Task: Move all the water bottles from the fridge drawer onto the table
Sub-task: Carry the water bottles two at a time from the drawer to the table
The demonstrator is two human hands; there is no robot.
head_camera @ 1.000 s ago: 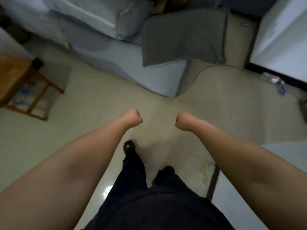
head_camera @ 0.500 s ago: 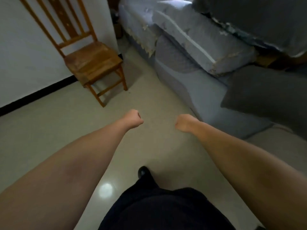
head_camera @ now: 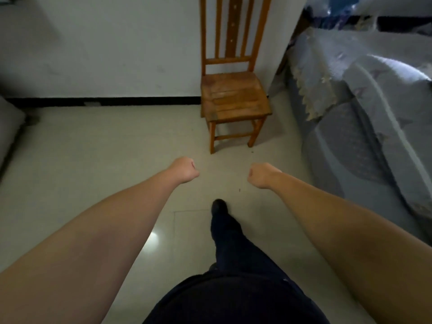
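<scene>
A dark trouser leg [head_camera: 230, 239] steps forward; left hand [head_camera: 184, 169] and right hand [head_camera: 260, 174] are fisted, each grip empty. The view has swung from sofa [head_camera: 364, 108] to wooden chair [head_camera: 233, 94]. No bottles, fridge or desk visible; likely walking between loads.

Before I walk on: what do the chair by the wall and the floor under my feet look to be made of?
The orange-brown slat-back chair looks like varnished wood: visible grain, plank seams in the seat, worn patches. The pale beige floor seems to be glossy glazed tile, judging by a faint joint line and a bright light reflection, though polished stone is possible.
</scene>
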